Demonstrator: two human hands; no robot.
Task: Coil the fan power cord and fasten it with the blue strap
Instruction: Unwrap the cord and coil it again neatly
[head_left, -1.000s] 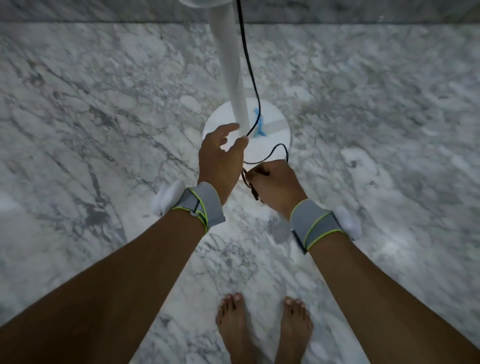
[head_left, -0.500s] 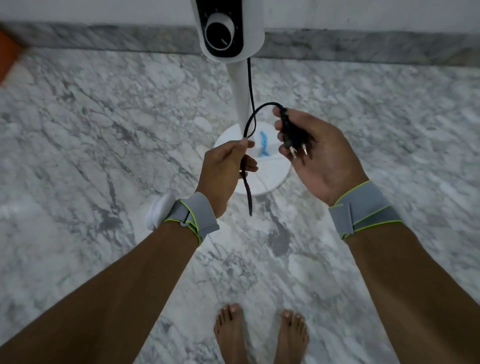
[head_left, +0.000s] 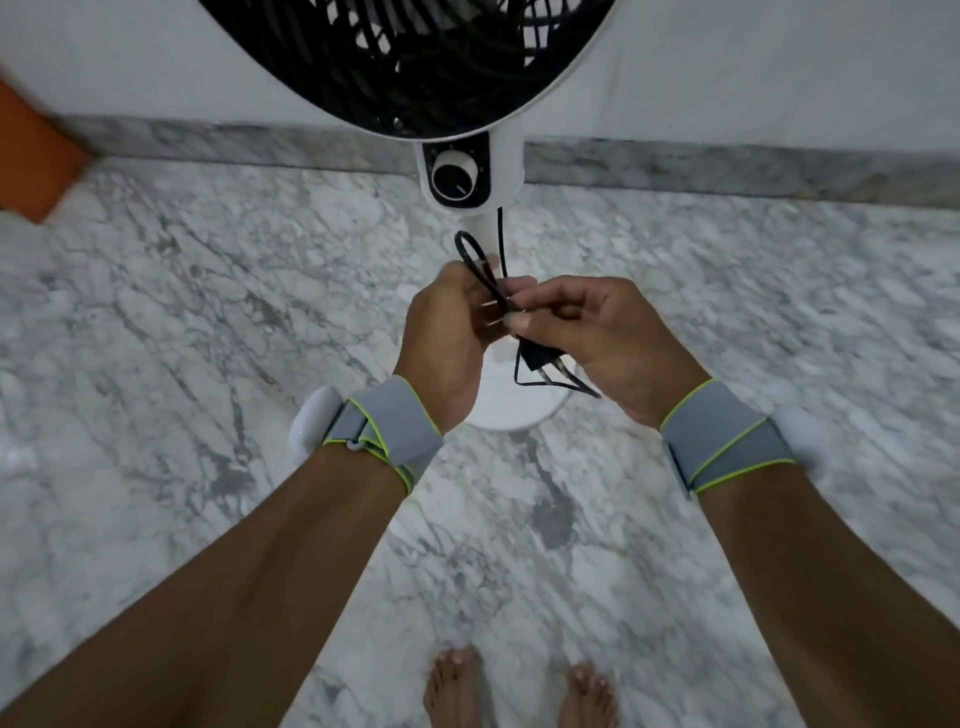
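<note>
Cord (head_left: 500, 234), thin black loops, pinched by left hand (head_left: 447, 332) and right hand (head_left: 597, 332).

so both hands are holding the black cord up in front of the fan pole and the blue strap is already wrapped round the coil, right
Not quite. The head view shows both the left hand and the right hand holding the black cord up in front of the fan pole, but no blue strap is wrapped round the coil. The loops are bare black cord, and the strap isn't visible in this view.
</note>
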